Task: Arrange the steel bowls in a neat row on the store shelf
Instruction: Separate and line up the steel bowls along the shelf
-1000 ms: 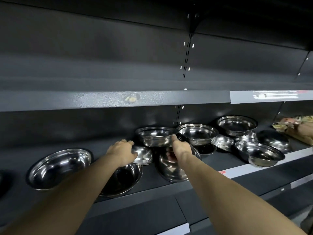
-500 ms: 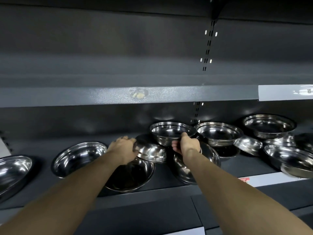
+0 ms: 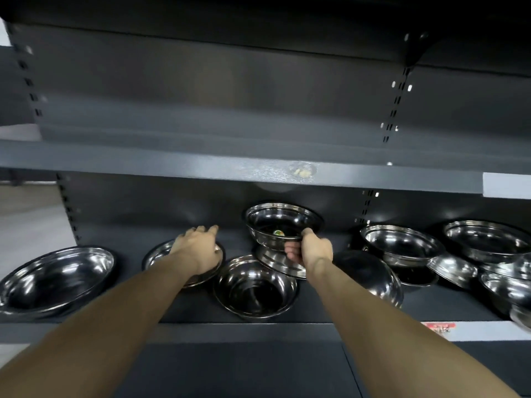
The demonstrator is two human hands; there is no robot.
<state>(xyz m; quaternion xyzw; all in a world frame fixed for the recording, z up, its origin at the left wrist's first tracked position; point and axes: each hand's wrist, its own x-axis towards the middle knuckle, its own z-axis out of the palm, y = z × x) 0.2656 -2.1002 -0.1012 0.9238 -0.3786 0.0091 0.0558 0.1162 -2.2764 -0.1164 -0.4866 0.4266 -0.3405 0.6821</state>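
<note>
Several steel bowls lie scattered on the dark store shelf point(image 3: 316, 330). My right hand point(image 3: 311, 249) is shut on the near rim of one upright steel bowl point(image 3: 283, 225), held just above an upside-down bowl point(image 3: 273, 261). My left hand point(image 3: 198, 248) lies palm down, fingers spread, over a shallow bowl point(image 3: 155, 255) left of it; whether it presses on the bowl is unclear. A deeper bowl point(image 3: 255, 285) sits at the front between my arms. A wide bowl point(image 3: 57, 278) stands at the far left.
To the right, more bowls crowd together: a tilted dark one point(image 3: 370, 275), one at the back point(image 3: 402, 245) and another point(image 3: 488, 239), some stacked or overlapping. The upper shelf's front edge point(image 3: 172, 166) hangs low over the bowls. A red price tag point(image 3: 438, 327) is on the shelf lip.
My left hand has left the upside-down bowl and moved left over the shallow bowl. My right hand still grips the same bowl and has lifted it. The view has swung left.
</note>
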